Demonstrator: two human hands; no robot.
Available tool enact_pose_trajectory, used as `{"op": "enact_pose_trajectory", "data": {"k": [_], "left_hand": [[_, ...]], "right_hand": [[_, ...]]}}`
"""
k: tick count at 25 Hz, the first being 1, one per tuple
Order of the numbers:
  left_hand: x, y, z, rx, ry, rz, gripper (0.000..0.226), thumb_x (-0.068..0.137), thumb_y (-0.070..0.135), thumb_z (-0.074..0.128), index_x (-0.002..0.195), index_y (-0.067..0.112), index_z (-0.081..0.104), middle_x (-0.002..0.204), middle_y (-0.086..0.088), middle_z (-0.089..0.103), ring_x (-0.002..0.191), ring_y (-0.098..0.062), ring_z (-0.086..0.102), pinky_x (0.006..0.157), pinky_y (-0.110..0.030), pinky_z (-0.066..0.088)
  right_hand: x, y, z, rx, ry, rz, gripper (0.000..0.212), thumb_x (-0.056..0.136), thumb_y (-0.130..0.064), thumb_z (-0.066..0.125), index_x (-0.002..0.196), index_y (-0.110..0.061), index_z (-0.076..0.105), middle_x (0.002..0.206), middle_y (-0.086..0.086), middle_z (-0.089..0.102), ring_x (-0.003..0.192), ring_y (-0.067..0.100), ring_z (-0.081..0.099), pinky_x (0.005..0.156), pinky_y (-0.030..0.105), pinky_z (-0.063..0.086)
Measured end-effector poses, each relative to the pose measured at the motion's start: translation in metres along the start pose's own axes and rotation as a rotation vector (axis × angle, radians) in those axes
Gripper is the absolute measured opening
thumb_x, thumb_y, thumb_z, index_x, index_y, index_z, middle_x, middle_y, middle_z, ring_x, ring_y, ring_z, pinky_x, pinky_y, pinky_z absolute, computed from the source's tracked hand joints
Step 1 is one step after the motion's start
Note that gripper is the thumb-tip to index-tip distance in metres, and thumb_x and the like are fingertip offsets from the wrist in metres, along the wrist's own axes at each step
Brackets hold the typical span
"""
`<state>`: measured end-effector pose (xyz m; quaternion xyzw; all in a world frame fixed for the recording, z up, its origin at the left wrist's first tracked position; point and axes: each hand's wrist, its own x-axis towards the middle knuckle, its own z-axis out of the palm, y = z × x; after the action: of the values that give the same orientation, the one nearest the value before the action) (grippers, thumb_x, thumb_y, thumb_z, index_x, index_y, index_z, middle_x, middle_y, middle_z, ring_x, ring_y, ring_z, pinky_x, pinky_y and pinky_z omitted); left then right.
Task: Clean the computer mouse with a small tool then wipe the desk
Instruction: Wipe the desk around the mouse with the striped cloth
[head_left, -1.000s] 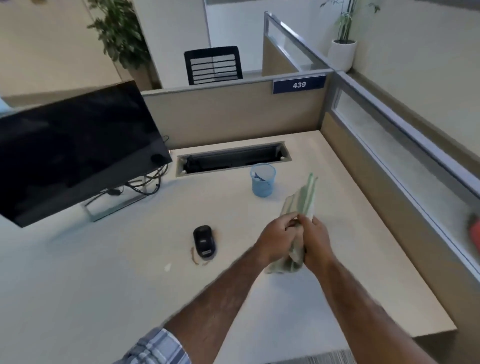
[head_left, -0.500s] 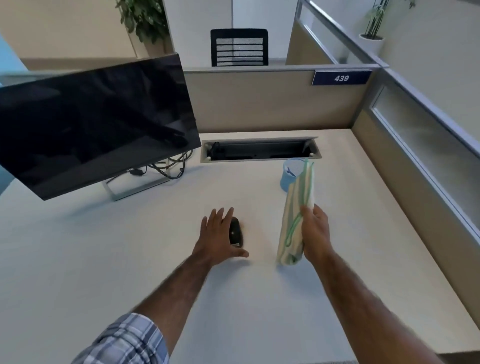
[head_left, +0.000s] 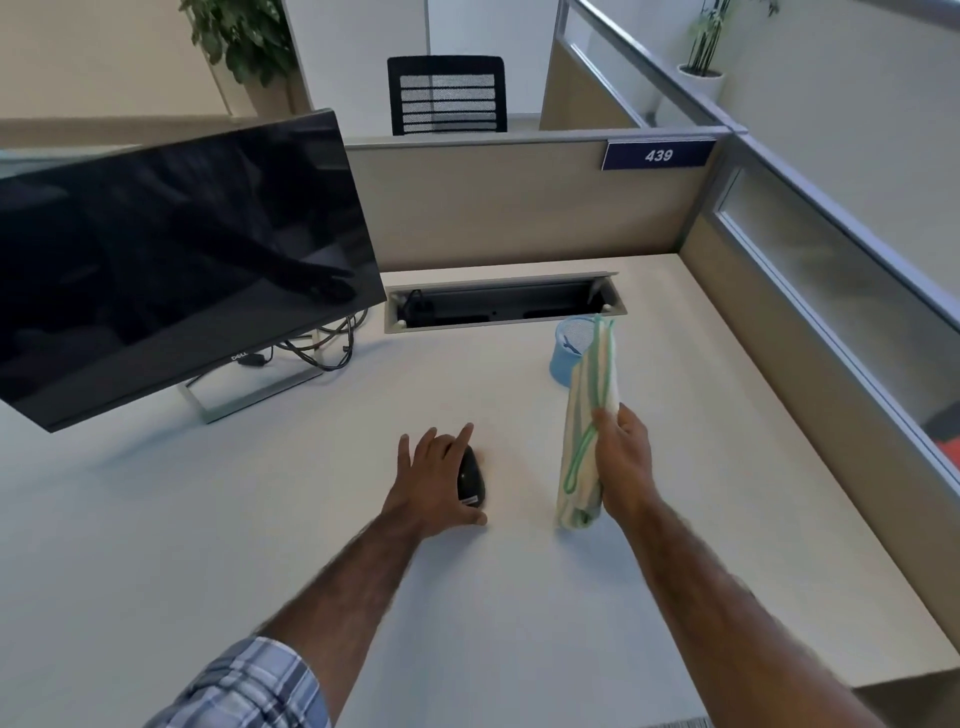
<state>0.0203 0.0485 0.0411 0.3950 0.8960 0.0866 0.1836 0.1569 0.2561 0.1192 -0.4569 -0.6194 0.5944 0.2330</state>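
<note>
A black computer mouse (head_left: 471, 477) lies on the white desk (head_left: 260, 519), turned on its side. My left hand (head_left: 434, 480) covers its left side, with the index finger past its far end and the thumb at its near end. To the right, my right hand (head_left: 623, 462) grips a folded white cloth with green stripes (head_left: 587, 415) and holds it upright just above the desk. Behind the cloth stands a blue mesh cup (head_left: 563, 358) with a small dark tool (head_left: 571, 345) in it.
A tilted black monitor (head_left: 171, 260) on a silver stand fills the left, with cables (head_left: 322, 348) behind it. An open cable tray (head_left: 498, 306) is sunk into the desk's far side. Beige partitions (head_left: 519, 197) close the back and right.
My left hand has let go of the cloth and moved left onto the mouse. The right hand keeps the cloth, now held upright. My view has shifted to the right.
</note>
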Motion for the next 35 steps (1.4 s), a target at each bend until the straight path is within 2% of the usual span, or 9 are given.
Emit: {"op": "enact_pose_trajectory", "data": {"k": [9,13,17,19,22,25,27,30,35], "left_hand": [[0.0,-0.004,0.001,0.051,0.0,-0.007,0.132,0.069,0.077,0.072,0.163,0.031,-0.008,0.164,0.0,0.023,0.158,-0.026,0.003,0.123,-0.057,-0.014],[0.0,-0.003,0.0,0.032,0.022,0.009,0.13,0.069,0.074,0.072,0.164,0.031,-0.006,0.16,-0.001,0.028,0.156,-0.026,0.01,0.123,-0.056,-0.014],[-0.001,-0.004,-0.004,-0.026,0.066,0.042,0.128,0.069,0.068,0.074,0.164,0.029,-0.002,0.157,0.0,0.03,0.151,-0.021,0.02,0.125,-0.053,-0.012],[-0.002,-0.01,-0.007,-0.084,0.088,0.04,0.126,0.07,0.065,0.076,0.165,0.024,0.003,0.158,0.0,0.028,0.15,-0.02,0.024,0.127,-0.049,-0.006],[-0.008,-0.024,-0.01,-0.146,0.112,0.025,0.125,0.069,0.058,0.08,0.164,0.016,0.012,0.159,-0.001,0.026,0.146,-0.023,0.028,0.126,-0.039,0.012],[-0.02,-0.043,-0.015,-0.208,0.099,-0.012,0.128,0.065,0.054,0.085,0.164,0.016,0.013,0.158,0.002,0.024,0.142,-0.022,0.031,0.115,-0.031,0.032],[-0.029,-0.056,-0.019,-0.219,0.119,-0.039,0.127,0.066,0.054,0.085,0.164,0.017,0.014,0.157,0.004,0.024,0.142,-0.02,0.032,0.113,-0.029,0.034],[-0.043,-0.075,-0.022,-0.211,0.136,-0.077,0.126,0.067,0.055,0.085,0.164,0.018,0.013,0.156,0.005,0.023,0.142,-0.018,0.032,0.112,-0.028,0.034],[-0.066,-0.104,-0.021,-0.221,0.136,-0.117,0.128,0.066,0.06,0.083,0.164,0.022,0.01,0.155,0.011,0.021,0.141,-0.015,0.031,0.109,-0.026,0.036]], "right_hand": [[-0.001,-0.005,0.006,-0.052,-0.013,-0.014,0.019,0.098,-0.023,0.047,0.101,-0.014,0.063,0.083,0.003,0.06,0.076,0.02,0.06,0.065,0.035,0.051],[0.0,-0.004,0.009,-0.083,-0.013,-0.034,0.016,0.096,-0.021,0.047,0.089,-0.019,0.06,0.077,0.0,0.057,0.07,0.02,0.056,0.059,0.03,0.046],[0.001,-0.006,0.009,-0.276,-0.018,-0.134,0.016,0.095,-0.017,0.045,0.084,-0.016,0.057,0.075,0.0,0.057,0.071,0.023,0.055,0.058,0.031,0.042],[0.0,-0.006,0.009,-0.525,-0.037,-0.265,0.013,0.095,-0.016,0.044,0.091,-0.013,0.056,0.085,0.002,0.061,0.079,0.027,0.057,0.064,0.036,0.046],[-0.002,0.004,0.018,-0.877,-0.1,-0.414,0.022,0.098,-0.019,0.045,0.115,-0.014,0.058,0.115,0.004,0.063,0.105,0.031,0.058,0.089,0.047,0.049],[-0.001,0.018,0.036,-0.954,-0.216,-0.414,0.033,0.101,-0.024,0.045,0.131,-0.017,0.055,0.134,0.005,0.058,0.122,0.03,0.053,0.099,0.049,0.044],[0.006,0.028,0.048,-0.991,-0.324,-0.425,0.037,0.103,-0.03,0.043,0.136,-0.019,0.054,0.144,0.006,0.051,0.133,0.03,0.046,0.104,0.048,0.042],[0.027,0.039,0.055,-1.152,-0.46,-0.394,0.048,0.104,-0.048,0.036,0.148,-0.03,0.044,0.165,0.006,0.024,0.149,0.026,0.023,0.115,0.048,0.03],[0.048,0.071,0.062,-1.34,-0.451,-0.364,0.097,0.079,-0.093,0.021,0.157,-0.044,-0.008,0.167,0.003,-0.023,0.154,0.031,-0.018,0.118,0.063,-0.005]]}}
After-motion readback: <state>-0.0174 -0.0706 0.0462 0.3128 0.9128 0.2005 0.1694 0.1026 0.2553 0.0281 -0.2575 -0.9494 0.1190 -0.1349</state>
